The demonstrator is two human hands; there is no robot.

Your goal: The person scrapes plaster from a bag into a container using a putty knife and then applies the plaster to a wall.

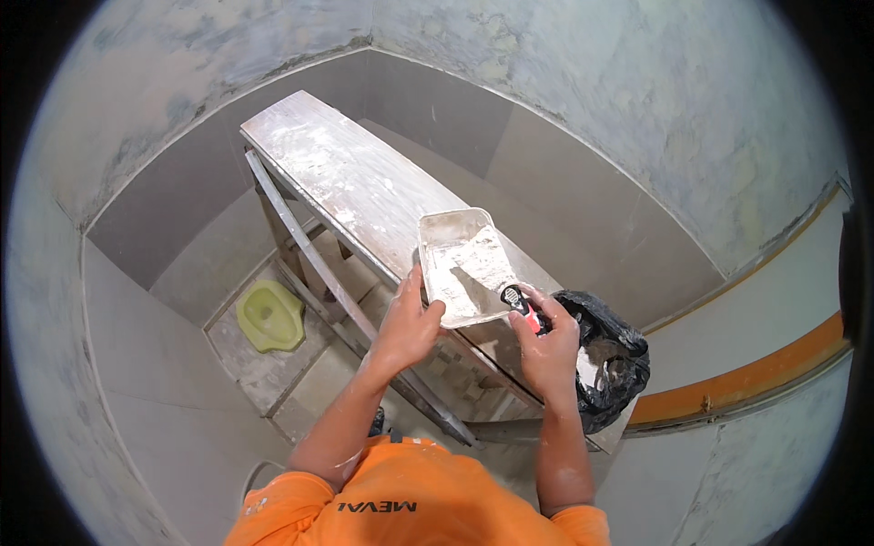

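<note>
My left hand (407,325) grips the near left side of a pale rectangular tub (425,238), thumb at its corner. White powder or paste (485,255) lies inside the tub, heaped toward the right. My right hand (552,353) is closed round the black and red handle of a putty knife (531,312) at the tub's near right corner. Its blade seems to dip into the white material, but I cannot see its edge clearly. Under the tub runs a long bench plank (355,168), dusted white. Beside my right hand sits an open black plastic bag (628,369) with white powder in it.
Metal legs (309,246) support the bench on its left side. A yellow-green squat toilet (270,316) is set in the floor at left. Tiled lower walls (437,118) and patchy plaster above (592,82) surround me. An orange-brown frame (746,378) stands at right.
</note>
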